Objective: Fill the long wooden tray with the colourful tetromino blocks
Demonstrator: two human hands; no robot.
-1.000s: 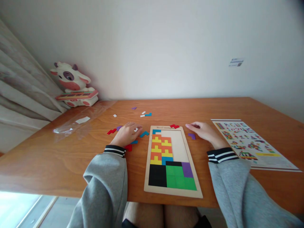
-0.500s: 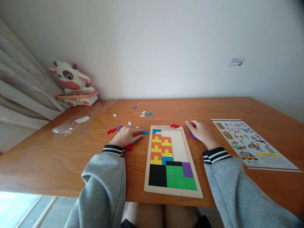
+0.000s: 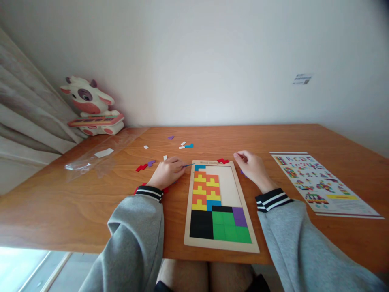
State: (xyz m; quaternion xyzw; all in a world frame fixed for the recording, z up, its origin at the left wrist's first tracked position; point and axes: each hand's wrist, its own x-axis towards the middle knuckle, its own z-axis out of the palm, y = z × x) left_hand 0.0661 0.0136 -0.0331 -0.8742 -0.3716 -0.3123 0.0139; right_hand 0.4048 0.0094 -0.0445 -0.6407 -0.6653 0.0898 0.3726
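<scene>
My left hand pinches a blue puzzle piece, seen nearly edge-on, beside the upper left edge of the wooden puzzle board. Orange, yellow, blue, black, green and purple pieces fill the board's left side and bottom; bare wood shows at its upper right. A red zigzag piece lies across the top rim. My right hand hovers just right of the board, thumb and fingertips together; whether anything is between them I cannot make out. Under it a purple piece is mostly hidden.
Left of the board lie loose pieces, among them a red one, a purple one and a blue one. A clear plastic bag and a cow toy keyboard stand further left. A printed sheet lies at right.
My left hand has lifted the blue piece off the table and moved right, toward the board. My right hand has shifted slightly left and up, its fingers drawn closer together.
</scene>
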